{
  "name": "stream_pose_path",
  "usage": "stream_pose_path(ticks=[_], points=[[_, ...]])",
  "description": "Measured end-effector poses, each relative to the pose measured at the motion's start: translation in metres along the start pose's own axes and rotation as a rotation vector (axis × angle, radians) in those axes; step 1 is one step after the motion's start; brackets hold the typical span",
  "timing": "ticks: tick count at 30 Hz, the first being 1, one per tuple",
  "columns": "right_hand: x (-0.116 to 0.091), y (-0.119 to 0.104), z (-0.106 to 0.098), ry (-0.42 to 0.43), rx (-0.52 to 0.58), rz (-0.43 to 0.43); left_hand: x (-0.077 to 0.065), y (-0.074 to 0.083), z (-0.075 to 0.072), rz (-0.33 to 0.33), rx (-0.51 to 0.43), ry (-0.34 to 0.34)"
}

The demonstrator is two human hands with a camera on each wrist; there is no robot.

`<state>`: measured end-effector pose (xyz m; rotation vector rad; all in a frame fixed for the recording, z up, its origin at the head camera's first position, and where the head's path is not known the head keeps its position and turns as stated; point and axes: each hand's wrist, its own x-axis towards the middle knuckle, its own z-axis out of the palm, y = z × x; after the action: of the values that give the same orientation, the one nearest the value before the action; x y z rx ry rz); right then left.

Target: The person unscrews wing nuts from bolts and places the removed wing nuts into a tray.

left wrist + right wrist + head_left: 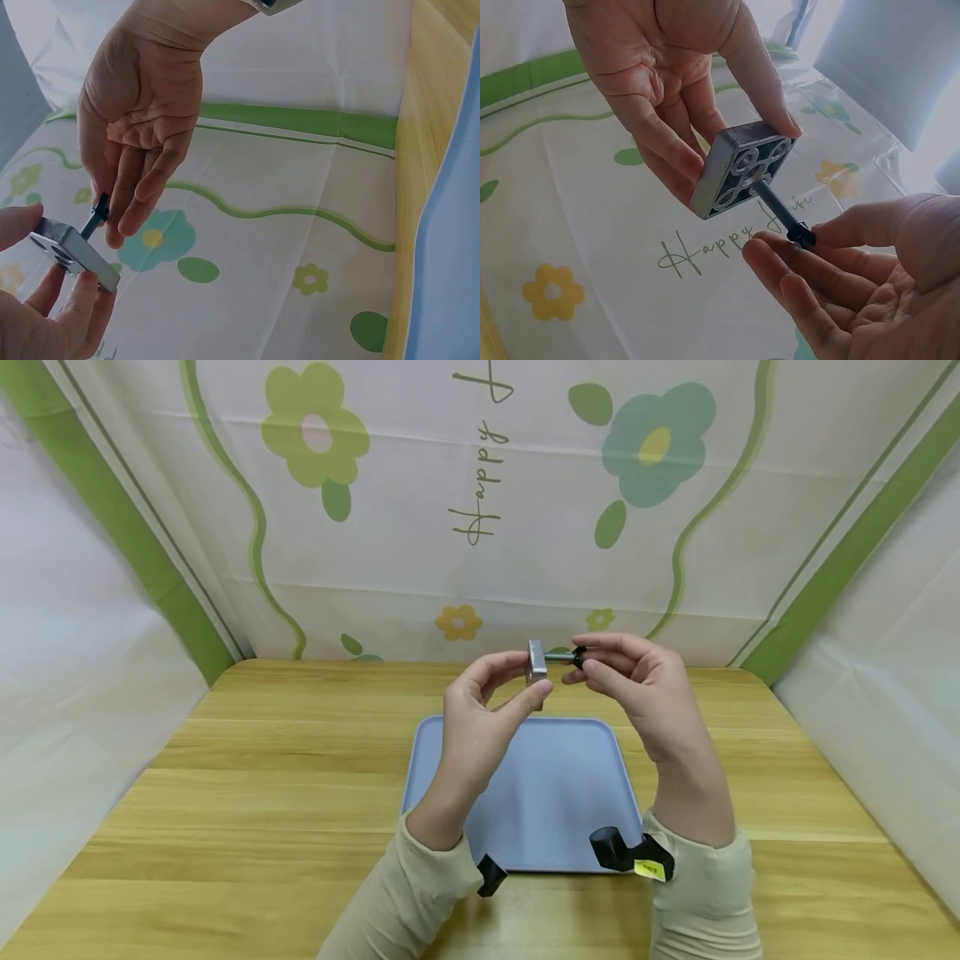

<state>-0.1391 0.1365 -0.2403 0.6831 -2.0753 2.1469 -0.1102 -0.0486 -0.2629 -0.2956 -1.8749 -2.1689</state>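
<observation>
My left hand [480, 714] grips a square grey metal block [739, 166] by its edges, thumb on one side and fingers on the other. Several round holes show in the block's face in the right wrist view. A threaded bolt [776, 206] reaches from the middle of that face toward my right hand [648, 693]. Thumb and fingertips of the right hand pinch the bolt's black knob-like head [801, 235]. Both hands are raised above the far part of a light blue tray [555, 793], and the bolt lies nearly level in the head view.
The tray rests on a wooden table [285, 793]. Behind the table's far edge hangs a white cloth [405, 552] printed with flowers and lettering, with white side walls at left and right. Black camera mounts [617, 849] sit at both wrists.
</observation>
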Motion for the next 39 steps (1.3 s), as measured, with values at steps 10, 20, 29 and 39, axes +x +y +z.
stream_pose_path(ticks=[10, 20, 29, 39], points=[[-0.001, -0.002, 0.002, 0.037, -0.063, 0.002, 0.0, -0.001, 0.0, -0.003, 0.006, 0.002], [-0.006, -0.009, 0.001, 0.221, -0.061, -0.026, 0.001, -0.002, 0.0, 0.001, 0.013, 0.007], [-0.009, -0.013, 0.002, 0.217, 0.003, -0.061, 0.0, -0.002, 0.0, -0.004, 0.018, 0.004], [-0.008, -0.013, 0.001, 0.076, -0.073, 0.017, -0.001, -0.001, 0.001, -0.003, 0.013, 0.001]])
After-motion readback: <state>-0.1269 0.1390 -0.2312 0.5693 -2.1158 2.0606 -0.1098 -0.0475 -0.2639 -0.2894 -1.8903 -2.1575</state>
